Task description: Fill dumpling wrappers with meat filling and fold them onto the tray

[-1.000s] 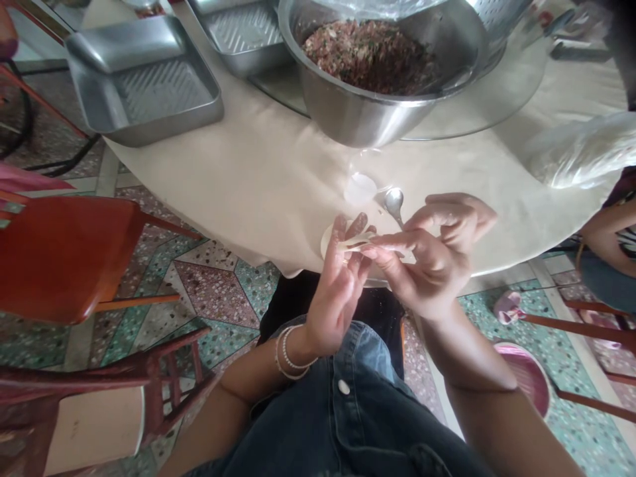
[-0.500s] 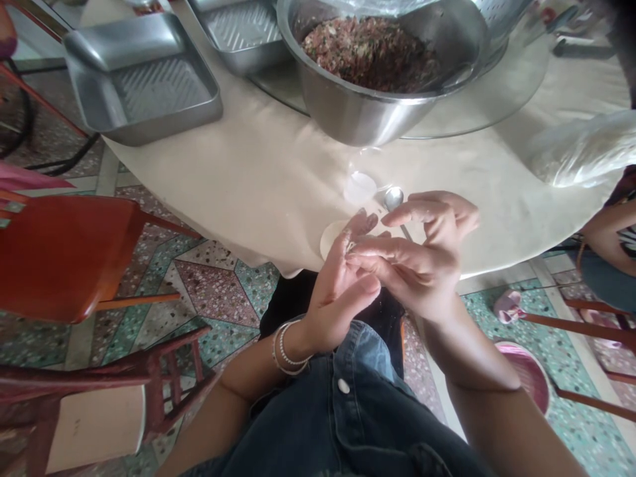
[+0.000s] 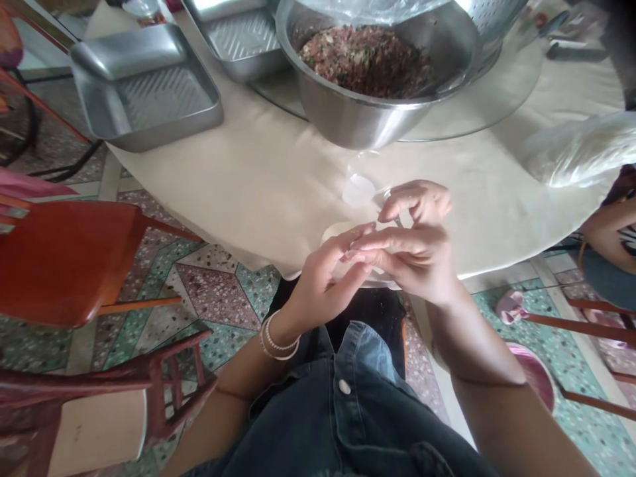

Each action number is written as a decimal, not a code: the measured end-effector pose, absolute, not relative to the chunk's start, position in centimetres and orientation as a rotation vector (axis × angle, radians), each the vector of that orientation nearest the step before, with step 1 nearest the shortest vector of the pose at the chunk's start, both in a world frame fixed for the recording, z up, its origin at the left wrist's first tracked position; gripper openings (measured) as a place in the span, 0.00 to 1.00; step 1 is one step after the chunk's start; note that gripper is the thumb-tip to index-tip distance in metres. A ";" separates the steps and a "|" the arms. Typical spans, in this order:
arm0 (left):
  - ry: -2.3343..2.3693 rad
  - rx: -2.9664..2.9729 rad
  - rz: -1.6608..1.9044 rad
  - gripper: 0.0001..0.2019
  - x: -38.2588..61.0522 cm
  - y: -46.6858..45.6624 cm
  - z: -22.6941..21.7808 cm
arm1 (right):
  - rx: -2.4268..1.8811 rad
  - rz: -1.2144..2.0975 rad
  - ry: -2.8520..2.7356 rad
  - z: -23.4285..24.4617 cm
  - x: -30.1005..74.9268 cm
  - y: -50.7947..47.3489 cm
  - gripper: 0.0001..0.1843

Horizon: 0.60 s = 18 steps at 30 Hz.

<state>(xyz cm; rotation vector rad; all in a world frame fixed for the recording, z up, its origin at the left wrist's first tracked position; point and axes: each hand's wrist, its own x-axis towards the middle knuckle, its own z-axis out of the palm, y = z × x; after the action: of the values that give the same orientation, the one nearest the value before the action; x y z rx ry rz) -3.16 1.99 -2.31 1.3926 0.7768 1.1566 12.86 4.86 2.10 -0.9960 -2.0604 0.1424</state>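
Observation:
My left hand (image 3: 330,278) and my right hand (image 3: 415,248) meet just above the table's near edge, fingertips touching. The left fingers lie together and bend inward, thumb close beneath them. My right thumb and fingers press against the left fingertips; whatever may be between them is too small or hidden to make out. Whitish residue shows on the fingertips. Behind the hands a round, pale, flat piece that looks like a dough wrapper (image 3: 336,230) lies on the table, partly covered. Just beyond stands a small clear cup (image 3: 358,192) with something whitish inside. A spoon is mostly hidden behind my right hand.
A large steel bowl (image 3: 368,122) of minced filling (image 3: 368,63) stands on a glass turntable (image 3: 501,109). Metal trays (image 3: 144,99) are at the left. A plastic-wrapped bundle (image 3: 581,149) lies at the right. An orange chair (image 3: 69,258) and another person's arm (image 3: 609,228) flank the table.
My right hand has shifted a little left and covers more of the spoon. The left hand has turned, its palm now less visible and its fingers more bent.

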 end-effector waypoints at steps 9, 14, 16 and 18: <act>0.882 1.505 1.141 0.17 -2.8 2.9 -2.9 | -1.048 0.114 -2.113 1.8 12.2 4.6 0.03; 0.831 1.286 1.245 0.07 -2.6 2.4 -2.3 | -1.093 0.183 -2.096 1.8 12.5 3.3 0.14; 0.810 1.201 1.296 0.08 -2.8 1.9 -1.9 | -1.118 0.328 -1.979 1.3 12.7 2.2 0.33; 0.769 1.157 1.346 0.08 -3.0 1.4 -1.5 | -1.116 0.560 -1.831 0.2 12.4 0.6 0.46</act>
<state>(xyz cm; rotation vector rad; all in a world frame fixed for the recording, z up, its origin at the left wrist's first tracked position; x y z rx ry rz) -2.96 1.38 -1.49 1.1574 0.7688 1.3463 12.38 0.63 0.17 -1.1157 -1.8314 0.5596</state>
